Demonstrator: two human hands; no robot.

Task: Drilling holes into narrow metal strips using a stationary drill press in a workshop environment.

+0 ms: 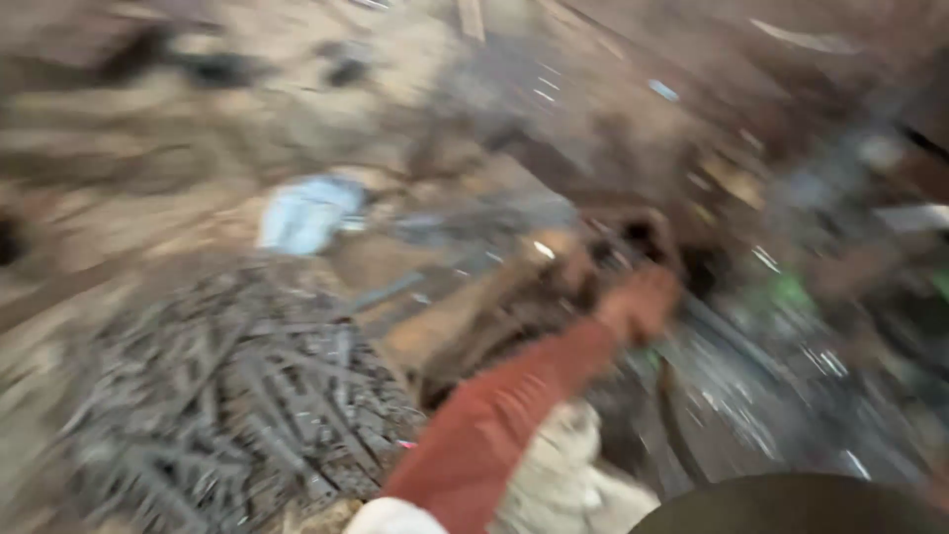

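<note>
- The whole view is smeared by motion, so fine detail is lost
- One arm in a rust-red sleeve [499, 425] reaches from the near edge up toward the middle of the scene; which arm it is cannot be told for sure, though it reads as the right
- The right hand [638, 305] sits at the end of that sleeve, just right of centre, against a dark brown lump [554, 297] that is too blurred to identify; whether the fingers are spread, closed or gripping anything cannot be told
- The left hand is not visible
- A large heap of dark grey metal rods [237, 396] lies on the near left, just beside the sleeve
- A pale blue-white scrap [308, 210] lies farther off, left of centre, on brown dirt ground [119, 148]
- Dark clutter with small bright glints [781, 396] fills the right side, with a green patch [789, 290] near the hand
- A light cloth bundle [559, 475] sits near, under the sleeve
</note>
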